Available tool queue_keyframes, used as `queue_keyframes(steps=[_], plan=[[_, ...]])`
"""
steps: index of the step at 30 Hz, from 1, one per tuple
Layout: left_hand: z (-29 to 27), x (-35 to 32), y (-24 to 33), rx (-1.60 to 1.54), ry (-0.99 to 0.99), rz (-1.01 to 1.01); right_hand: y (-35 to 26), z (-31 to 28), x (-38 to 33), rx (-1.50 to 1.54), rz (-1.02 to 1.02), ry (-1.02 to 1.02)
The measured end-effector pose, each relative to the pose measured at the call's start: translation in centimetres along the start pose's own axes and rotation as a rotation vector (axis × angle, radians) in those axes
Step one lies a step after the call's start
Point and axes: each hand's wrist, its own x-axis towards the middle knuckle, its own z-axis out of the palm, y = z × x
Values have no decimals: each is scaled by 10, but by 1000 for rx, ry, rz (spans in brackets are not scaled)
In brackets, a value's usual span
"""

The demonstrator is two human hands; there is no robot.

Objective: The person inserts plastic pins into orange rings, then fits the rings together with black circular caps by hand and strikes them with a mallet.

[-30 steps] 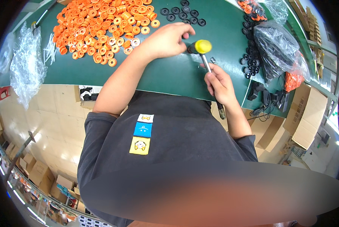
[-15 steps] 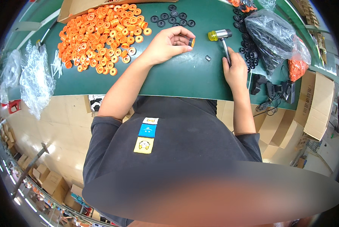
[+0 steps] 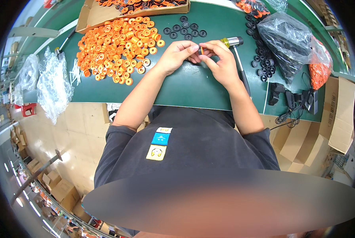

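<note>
My left hand and my right hand meet over the green table, pinching a small orange ring between their fingertips. A mallet with a yellow and silver head lies on the table just right of my right hand, its dark handle running toward me. A large heap of orange rings spreads to the left of my left hand. Several black discs lie just beyond my hands.
A cardboard tray with orange and black parts sits at the far edge. Black plastic bags and loose black rings lie at the right. Clear plastic bags hang off the left edge. Cardboard boxes stand at the right.
My right hand let go of the mallet, which now lies on the table. Both hands came together and now pinch one orange ring.
</note>
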Motion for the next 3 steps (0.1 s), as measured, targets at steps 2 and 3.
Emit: queue_keyframes(steps=[2, 3], plan=[[-4, 0, -3, 61, -33, -25, 5, 3, -4, 56, 48, 18], [-6, 1, -2, 131, -63, -20, 7, 4, -5, 34, 44, 7]])
